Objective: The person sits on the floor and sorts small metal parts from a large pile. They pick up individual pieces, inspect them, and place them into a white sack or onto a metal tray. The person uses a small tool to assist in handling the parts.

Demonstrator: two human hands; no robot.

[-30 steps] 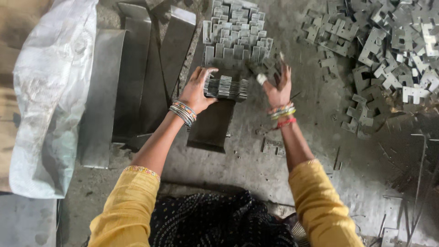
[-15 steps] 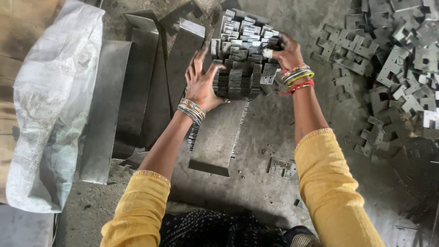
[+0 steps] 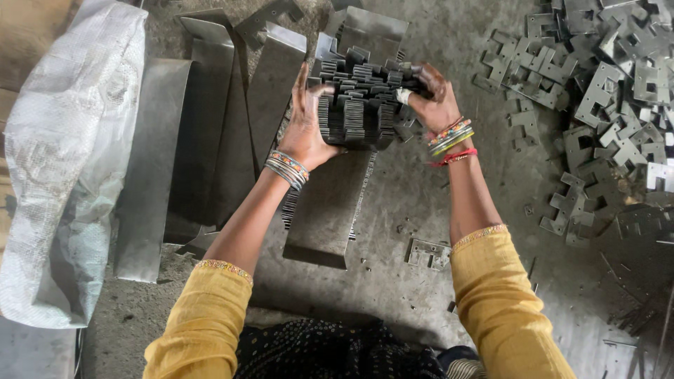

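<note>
While both hands clamp the stack of stamped metal plates (image 3: pixel 358 105) endwise (keeping edges aligned), left hand (image 3: pixel 307 119) and right hand (image 3: pixel 430 98) press inward above the metal channel (image 3: pixel 330 210).

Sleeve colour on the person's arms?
Mustard yellow sleeves with patterned trim at the cuffs; head view.

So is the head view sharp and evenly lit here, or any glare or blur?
Head view: soft, even light, no hard shadows; the packed stack of thin grey metal plates between left hand and right hand is sharp; the white woven plastic sack is brightest, without glare.
</note>
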